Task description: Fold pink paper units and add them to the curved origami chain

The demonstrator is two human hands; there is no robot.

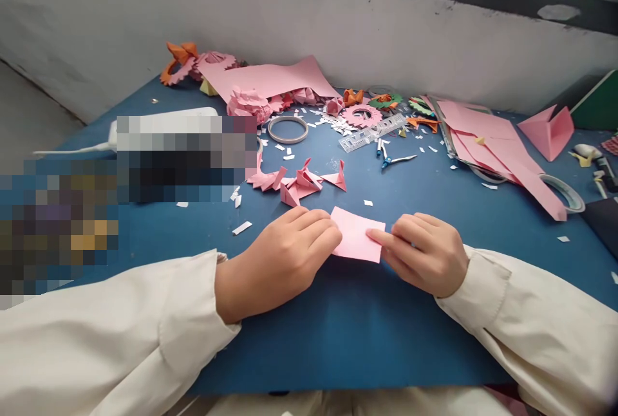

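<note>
Cream sleeves (541,300) reach inward from 8 and 4 o'clock, low over the blue table (309,351), and I take my clock from the small pink paper (357,236) between my hands. My left hand (284,248) is at 9 o'clock, its fingers closed on the paper's left edge. My right hand (427,252) is at 3 o'clock with its forefinger laid over the right edge; I cannot tell whether the thumb closes on it from below. The paper is slightly curved, its face toward me.

Just beyond, at 12 o'clock, I see a white scrap (367,203). Folded pink pieces (304,183) lie near at 11 o'clock, and farther out, between 10 and 11, a roll of tape (277,138) lies flat. A blue-ended compass (385,161) sits toward 1 o'clock, near a clear ruler (371,132) at 12. A notched pink ring (348,117) lies just beyond the ruler.

Farther off at 11 o'clock, a large pink sheet (275,80) lies behind crumpled pink paper (248,105). Stacked pink sheets (483,126) are at 2 o'clock; their strip crosses another tape roll (574,200) near 3 o'clock. Blurred blocks hide part of the table from 9 to 10 o'clock.
</note>
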